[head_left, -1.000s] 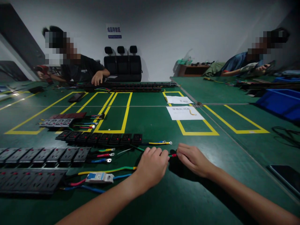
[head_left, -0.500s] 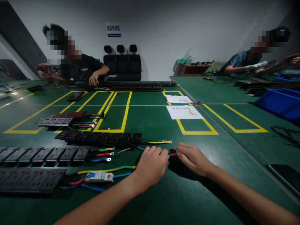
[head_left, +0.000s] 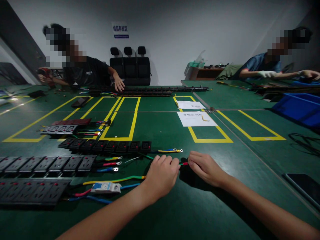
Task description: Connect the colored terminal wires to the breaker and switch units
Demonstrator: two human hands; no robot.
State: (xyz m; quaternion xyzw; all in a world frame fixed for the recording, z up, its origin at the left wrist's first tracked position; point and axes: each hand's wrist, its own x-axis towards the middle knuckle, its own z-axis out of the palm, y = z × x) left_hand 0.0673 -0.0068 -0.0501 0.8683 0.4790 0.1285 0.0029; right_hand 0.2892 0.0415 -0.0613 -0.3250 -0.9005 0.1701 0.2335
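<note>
My left hand is closed round a green wire that runs in from the black socket row. My right hand pinches the wire's red end, a short piece of which shows in the gap between the hands. What lies inside the right fingers is hidden. Just beyond the hands a yellow and blue wire pair ends in ring terminals. Left of my left wrist are a small white and blue breaker on wires and two more socket strips.
Across the green table, a co-worker's hand touches a long black strip. Another person sits at the right behind a blue bin. Paper sheets and yellow tape outlines lie ahead; a phone is at the right.
My hands hold nearly the same pose on the wire. The co-worker's hand at the far left has moved right, and the long black strip has shifted right. The right-hand person's arms have lowered.
</note>
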